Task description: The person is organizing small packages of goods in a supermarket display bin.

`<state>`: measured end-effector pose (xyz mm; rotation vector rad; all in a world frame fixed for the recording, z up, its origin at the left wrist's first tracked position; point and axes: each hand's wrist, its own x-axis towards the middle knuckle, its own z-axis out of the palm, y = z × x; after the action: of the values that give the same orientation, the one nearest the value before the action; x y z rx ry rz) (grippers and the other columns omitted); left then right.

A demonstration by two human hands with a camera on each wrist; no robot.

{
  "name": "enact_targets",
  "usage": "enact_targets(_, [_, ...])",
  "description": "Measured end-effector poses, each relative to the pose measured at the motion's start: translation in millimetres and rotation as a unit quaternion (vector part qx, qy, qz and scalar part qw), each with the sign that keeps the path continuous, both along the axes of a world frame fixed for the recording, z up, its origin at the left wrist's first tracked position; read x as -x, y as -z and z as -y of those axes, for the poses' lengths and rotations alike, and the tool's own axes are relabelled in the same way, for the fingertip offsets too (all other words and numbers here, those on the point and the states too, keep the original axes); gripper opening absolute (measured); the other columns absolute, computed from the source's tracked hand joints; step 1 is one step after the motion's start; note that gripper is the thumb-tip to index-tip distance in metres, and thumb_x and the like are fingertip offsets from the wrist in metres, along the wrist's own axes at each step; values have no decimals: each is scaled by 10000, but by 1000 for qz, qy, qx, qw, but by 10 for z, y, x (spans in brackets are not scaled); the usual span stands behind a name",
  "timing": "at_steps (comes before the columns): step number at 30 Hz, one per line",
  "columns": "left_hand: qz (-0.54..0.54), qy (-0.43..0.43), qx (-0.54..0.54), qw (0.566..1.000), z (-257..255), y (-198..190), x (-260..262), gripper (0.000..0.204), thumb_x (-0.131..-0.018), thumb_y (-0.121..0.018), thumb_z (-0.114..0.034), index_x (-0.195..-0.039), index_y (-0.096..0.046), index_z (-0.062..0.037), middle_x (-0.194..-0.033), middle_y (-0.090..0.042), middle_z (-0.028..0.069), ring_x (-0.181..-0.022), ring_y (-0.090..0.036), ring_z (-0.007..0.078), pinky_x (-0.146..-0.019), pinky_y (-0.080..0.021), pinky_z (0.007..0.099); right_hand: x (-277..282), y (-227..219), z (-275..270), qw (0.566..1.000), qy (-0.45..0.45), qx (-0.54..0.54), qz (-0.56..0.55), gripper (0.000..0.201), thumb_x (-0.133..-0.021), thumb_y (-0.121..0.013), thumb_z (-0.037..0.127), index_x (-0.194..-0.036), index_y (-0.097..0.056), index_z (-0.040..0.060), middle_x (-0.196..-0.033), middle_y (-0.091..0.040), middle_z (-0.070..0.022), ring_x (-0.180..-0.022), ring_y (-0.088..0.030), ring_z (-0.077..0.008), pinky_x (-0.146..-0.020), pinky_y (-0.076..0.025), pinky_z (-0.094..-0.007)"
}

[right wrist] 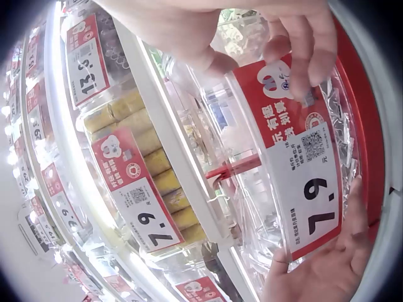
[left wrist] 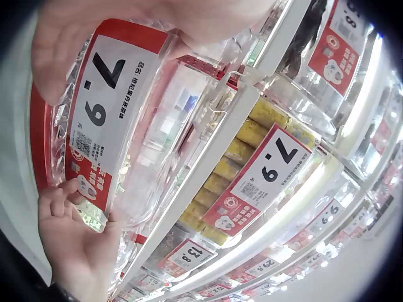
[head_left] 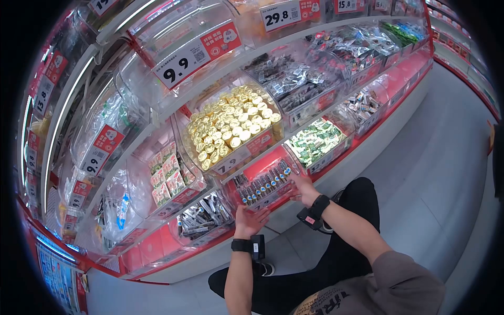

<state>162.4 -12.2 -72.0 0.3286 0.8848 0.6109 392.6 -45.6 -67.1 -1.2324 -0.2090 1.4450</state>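
A clear plastic bin [head_left: 278,191] with a red-and-white 7.9 price label [left wrist: 113,94] on its front sits low on the shelf. Inside it stands a row of small wrapped pieces [head_left: 266,185] with blue-and-white ends. My left hand [head_left: 251,220] grips the bin's left front corner, its thumb by the upper edge and its fingers at the label's lower side in the right wrist view. At the opposite corner my right hand [head_left: 303,190] holds on, fingers [right wrist: 301,53] bent over the label's front and thumb at the rim.
Above stands a bin of gold-wrapped rolls [head_left: 233,123]. On the right is a bin of green packets [head_left: 317,140], on the left one of silver-and-black packets [head_left: 205,215]. White shelf rails [right wrist: 182,151] run close by the hands. The person's bent legs [head_left: 362,202] are below.
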Motion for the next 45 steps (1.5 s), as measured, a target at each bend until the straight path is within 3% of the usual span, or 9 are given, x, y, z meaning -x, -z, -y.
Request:
enact_targets(5, [20, -57, 4, 998, 74, 8, -72, 667, -754, -482, -308, -1251, -318, 105, -1290, -395, 312, -1172, -440, 384, -983, -358, 432, 19, 33, 33, 994, 71, -82, 10, 159, -781, -630, 173, -799, -548, 38, -640, -566, -29, -515, -618, -177, -442, -495, -277])
enact_targets(9, [52, -54, -31, 997, 150, -10, 26, 659, -743, -501, -294, -1248, -317, 88, -1262, -425, 297, -1149, -464, 390, -985, -363, 436, 105, -66, 106, 994, 60, -89, 34, 174, -831, -603, 168, -884, -560, 8, -696, -625, -73, -528, -620, -168, -461, -504, -277])
enact_targets(16, [59, -85, 31, 994, 430, -183, 30, 594, -789, -467, -226, -1285, -322, 69, -1253, -421, 299, -1189, -421, 403, -964, -384, 429, 144, -71, 325, 993, 77, -86, 11, 197, -784, -600, 134, -908, -489, 28, -650, -550, -54, -595, -637, -225, -530, -529, -346])
enact_targets(22, [70, -38, 31, 996, 732, -55, 38, 535, -831, -486, -318, -1204, -433, 61, -1243, -453, 263, -1130, -474, 383, -936, -416, 432, 110, -40, 631, 992, 116, -53, -8, 426, -755, -621, 125, -1092, -380, 25, -714, -535, -63, -619, -613, -211, -552, -516, -367])
enact_targets(26, [46, -17, 9, 999, 769, -60, 31, 599, -870, -502, -421, -1214, -427, 64, -1239, -460, 252, -1128, -478, 383, -932, -420, 429, 103, -83, 644, 991, 131, -40, 1, 604, -754, -652, 145, -1240, -320, 6, -750, -533, -32, -584, -535, -139, -515, -452, -303])
enact_targets(28, [37, -6, 0, 999, 775, -68, 53, 679, -869, -530, -480, -1230, -390, 78, -1259, -446, 256, -1175, -444, 398, -957, -390, 444, 90, -13, 637, 990, 131, -46, 20, 565, -746, -681, 174, -1197, -380, 14, -688, -493, 1, -565, -492, -108, -492, -396, -268])
enact_targets(34, [-133, -102, -116, 979, 970, -41, 34, 487, -859, -612, -414, -1149, -457, -55, -1255, -436, 129, -1135, -425, 339, -933, -378, 500, 74, -1, 651, 990, 129, -39, 45, 549, -735, -698, 192, -1171, -413, 19, -635, -447, 23, -538, -460, -95, -488, -355, -248])
enact_targets(40, [-209, -92, -182, 956, 884, 69, 48, 475, -864, -589, -414, -1228, -462, -138, -1178, -480, 35, -1121, -393, 214, -896, -323, 409, 81, -20, 631, 989, 138, -41, 27, 578, -726, -698, 167, -1189, -386, 16, -614, -398, 33, -516, -434, -109, -501, -337, -269])
enact_targets(45, [-159, -114, -184, 963, 851, 205, 54, 416, -842, -607, -388, -1181, -521, -161, -1065, -538, -9, -1027, -455, 177, -857, -324, 348, 76, -14, 639, 989, 140, -36, 16, 589, -719, -698, 143, -1195, -379, 11, -619, -396, 31, -518, -433, -112, -502, -336, -274])
